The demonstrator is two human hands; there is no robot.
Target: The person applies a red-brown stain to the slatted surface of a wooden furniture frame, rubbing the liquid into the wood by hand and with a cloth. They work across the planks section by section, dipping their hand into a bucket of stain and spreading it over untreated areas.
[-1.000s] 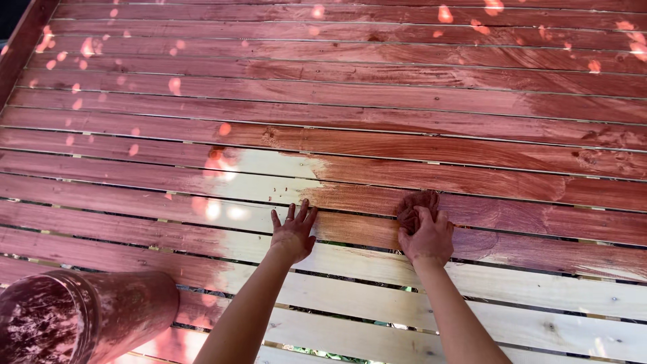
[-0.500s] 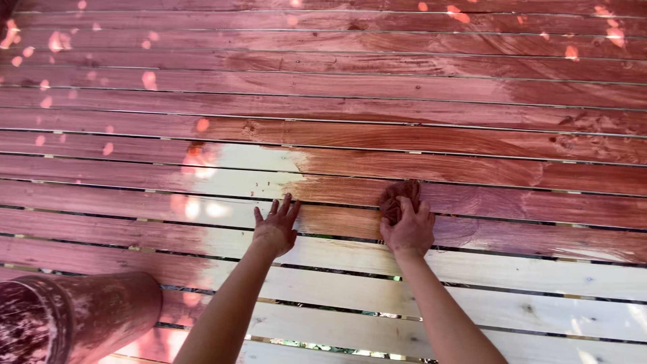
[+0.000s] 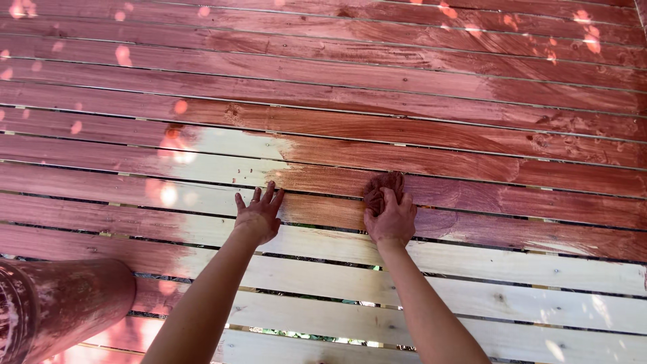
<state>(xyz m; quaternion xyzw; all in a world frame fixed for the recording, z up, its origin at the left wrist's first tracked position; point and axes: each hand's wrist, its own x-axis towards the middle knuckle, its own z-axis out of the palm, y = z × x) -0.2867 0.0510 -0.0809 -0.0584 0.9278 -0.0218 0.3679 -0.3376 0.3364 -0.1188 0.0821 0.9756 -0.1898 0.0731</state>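
A deck of wooden boards (image 3: 404,74) fills the view, most of it coated in reddish-brown stain; the nearer boards (image 3: 512,269) are bare pale wood. My left hand (image 3: 257,214) lies flat on a board, fingers spread, holding nothing. My right hand (image 3: 389,219) presses a stain-soaked, reddish-brown rag (image 3: 383,185) onto a board, right at the border between stained and bare wood. Both forearms reach in from the bottom edge.
A stain-smeared, round container (image 3: 57,310) lies at the lower left. Narrow gaps run between the boards, with greenery showing through near the bottom. Patches of sunlight dot the upper left.
Both hands have shifted a little to the left along the boards, the right one with the rag under it. The view has drifted slightly.
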